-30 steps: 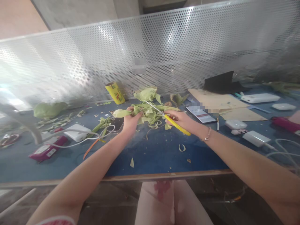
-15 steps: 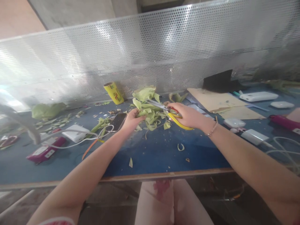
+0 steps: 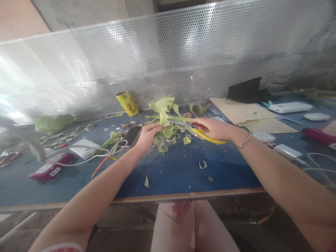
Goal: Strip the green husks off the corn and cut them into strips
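Note:
Pale green leafy pieces [image 3: 172,131] lie heaped in the middle of the blue table. At the left side of this heap, my left hand [image 3: 149,133] is closed in a pinch on a light green leaf [image 3: 164,117] that stands up from its fingertips. My right hand [image 3: 210,129], with a bracelet at the wrist, grips the scissors [image 3: 212,137] by their red and yellow handles. The blades point left into the greenery, near the held leaf; their tips are partly hidden there.
A yellow can [image 3: 127,104] leans by the perforated metal screen [image 3: 183,52]. Left are a dark phone [image 3: 132,135], white cables, a white box [image 3: 84,148] and a purple pack [image 3: 51,168]. Right are cardboard [image 3: 246,113], a white device [image 3: 291,107] and chargers.
My right hand and the scissors have moved a little to the right. The leaf at my left fingertips now stands more upright, in front of the larger pale leaf.

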Demonstrator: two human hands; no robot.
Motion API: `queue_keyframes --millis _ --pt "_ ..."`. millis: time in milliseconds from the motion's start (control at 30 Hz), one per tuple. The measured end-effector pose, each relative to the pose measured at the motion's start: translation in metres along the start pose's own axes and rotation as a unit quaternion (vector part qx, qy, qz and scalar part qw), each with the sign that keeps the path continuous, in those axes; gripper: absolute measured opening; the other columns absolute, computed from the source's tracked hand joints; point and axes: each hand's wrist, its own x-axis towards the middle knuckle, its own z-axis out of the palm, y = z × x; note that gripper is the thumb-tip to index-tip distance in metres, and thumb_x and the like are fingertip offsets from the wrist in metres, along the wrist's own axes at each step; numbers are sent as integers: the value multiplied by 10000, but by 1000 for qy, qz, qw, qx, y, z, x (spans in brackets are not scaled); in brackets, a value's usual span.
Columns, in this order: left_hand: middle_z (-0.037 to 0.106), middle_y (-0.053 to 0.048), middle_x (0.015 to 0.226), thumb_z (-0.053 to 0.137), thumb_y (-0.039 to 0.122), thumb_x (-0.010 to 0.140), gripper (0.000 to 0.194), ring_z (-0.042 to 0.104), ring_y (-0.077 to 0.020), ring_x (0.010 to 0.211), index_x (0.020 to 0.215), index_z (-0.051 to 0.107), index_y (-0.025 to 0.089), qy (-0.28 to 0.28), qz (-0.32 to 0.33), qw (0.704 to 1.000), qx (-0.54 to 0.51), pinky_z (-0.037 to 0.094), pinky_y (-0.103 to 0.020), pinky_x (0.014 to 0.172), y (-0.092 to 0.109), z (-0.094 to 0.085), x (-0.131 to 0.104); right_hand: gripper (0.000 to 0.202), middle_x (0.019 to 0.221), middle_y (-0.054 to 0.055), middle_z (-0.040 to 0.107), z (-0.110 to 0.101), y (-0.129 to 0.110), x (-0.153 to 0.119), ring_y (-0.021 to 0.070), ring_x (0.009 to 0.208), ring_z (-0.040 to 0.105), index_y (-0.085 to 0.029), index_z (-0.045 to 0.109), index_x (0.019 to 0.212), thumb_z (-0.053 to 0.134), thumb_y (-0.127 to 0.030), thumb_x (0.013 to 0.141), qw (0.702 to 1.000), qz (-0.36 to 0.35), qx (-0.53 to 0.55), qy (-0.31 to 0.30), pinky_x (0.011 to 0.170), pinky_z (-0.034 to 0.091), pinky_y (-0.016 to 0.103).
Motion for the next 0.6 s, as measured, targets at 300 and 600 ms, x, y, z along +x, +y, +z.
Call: queue_keyframes --millis 300,600 --pt "663 -39 694 657 284 616 151 562 -136 640 653 723 153 12 15 1000 -10 431 -235 571 -1 -1 1 439 1161 79 633 4 0 2 230 935 624 -249 540 1200 483 -493 839 996 -8 57 -60 733 485 322" --pt "659 -54 636 696 245 561 128 568 -140 599 626 725 140 -28 -20 999 -16 440 -249 554 3 4 -6 427 1157 87 612 14 -6 6 213 916 601 -231 526 1201 482 -475 854 996 -30 68 -58 750 476 337"
